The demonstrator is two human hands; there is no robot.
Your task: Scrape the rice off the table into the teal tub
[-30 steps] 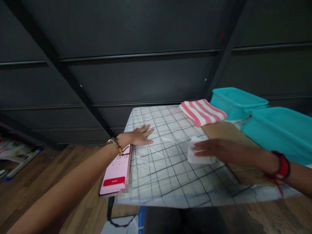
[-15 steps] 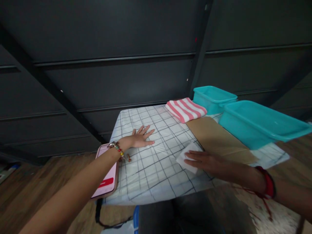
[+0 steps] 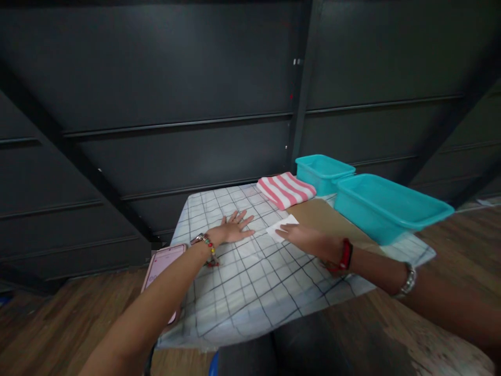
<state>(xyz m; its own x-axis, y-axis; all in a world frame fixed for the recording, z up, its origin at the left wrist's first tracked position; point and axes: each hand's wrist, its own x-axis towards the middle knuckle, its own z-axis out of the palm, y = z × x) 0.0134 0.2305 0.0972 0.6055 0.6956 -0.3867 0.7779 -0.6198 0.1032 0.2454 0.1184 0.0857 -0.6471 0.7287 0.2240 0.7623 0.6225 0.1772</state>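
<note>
My left hand (image 3: 234, 230) lies flat with spread fingers on a white checked tablecloth (image 3: 250, 277), and it holds nothing. Under the fingers of my right hand (image 3: 299, 236) is a folded white tissue (image 3: 277, 230), pressed against the cloth; I cannot tell whether it is paper or fabric. A brown cardboard sheet (image 3: 329, 216) lies just beyond and partly beneath my right forearm. Behind my left forearm, a phone (image 3: 172, 256) in a pink case rests at the table's left edge, partly hidden by the arm.
A folded pink-and-white striped towel (image 3: 285, 189) lies at the back of the table. To its right stand two turquoise plastic bins, a smaller one (image 3: 326, 183) and a larger one (image 3: 364, 214). A dark panelled wall (image 3: 188, 151) rises behind the table.
My right hand has slid the white tissue away from me, nearer to my left hand and the towel. My left hand stays flat and spread. The camera view has shifted.
</note>
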